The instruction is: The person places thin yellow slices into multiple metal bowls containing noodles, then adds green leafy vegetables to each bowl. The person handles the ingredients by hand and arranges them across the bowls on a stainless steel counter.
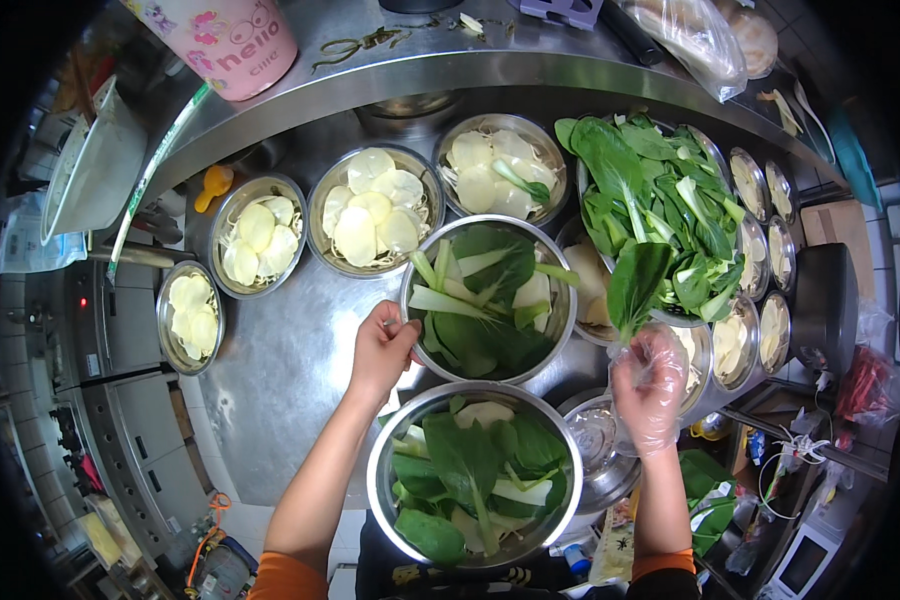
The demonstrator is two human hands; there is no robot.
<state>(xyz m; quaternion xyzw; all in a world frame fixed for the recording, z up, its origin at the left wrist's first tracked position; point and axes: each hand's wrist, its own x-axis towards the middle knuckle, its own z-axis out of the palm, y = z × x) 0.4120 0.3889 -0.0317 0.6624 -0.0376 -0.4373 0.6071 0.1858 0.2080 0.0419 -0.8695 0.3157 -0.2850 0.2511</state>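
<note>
My left hand (378, 352) is bare and pinches the left rim of a metal bowl (566, 335) at the middle of the counter. Leafy greens (485, 340) and pale slices fill that bowl. My right hand (650, 385), in a clear plastic glove, grips a bok choy leaf (638, 288) by its lower end, the blade pointing up. Beyond it, a heap of bok choy (660, 190) is piled in a large container. Closest to me stands another metal bowl (378, 490) with greens and slices in it.
Bowls of white potato-like slices over shreds (375, 210) stand at the left and back, and more bowls (735, 345) line the right. An empty-looking metal bowl (600, 440) sits below my right hand. A raised steel shelf (390, 75) crosses the back, with a pink bucket (235, 45) on it.
</note>
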